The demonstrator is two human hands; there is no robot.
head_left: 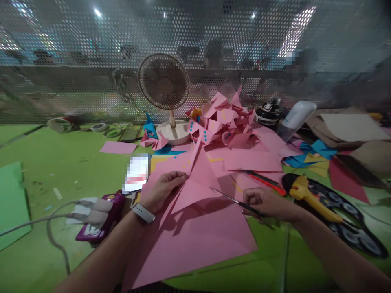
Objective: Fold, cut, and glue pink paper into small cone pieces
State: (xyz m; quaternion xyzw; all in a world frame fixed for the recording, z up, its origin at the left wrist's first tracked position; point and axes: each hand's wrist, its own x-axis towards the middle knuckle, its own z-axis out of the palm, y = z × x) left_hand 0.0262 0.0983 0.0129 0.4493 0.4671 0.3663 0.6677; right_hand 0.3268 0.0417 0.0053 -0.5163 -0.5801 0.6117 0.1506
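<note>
My left hand, wearing a watch with a pale band, is closed, its thumb and fingers pinching a folded pink paper. This paper has pointed flaps standing up and casts a shadow on a flat pink sheet beneath. On the right, my right hand is closed round a slim dark pointed tool with a metal tip; its exact kind I cannot make out. The tool's tip meets the right edge of the folded paper. A heap of folded pink paper shapes, some with blue diamonds, lies beyond both hands.
A fan stands behind, before a perforated screen. Left are a lit phone and a purple power strip with cables. Right lie a red-and-black cutter, a yellow glue gun on a black holder and a white-capped bottle.
</note>
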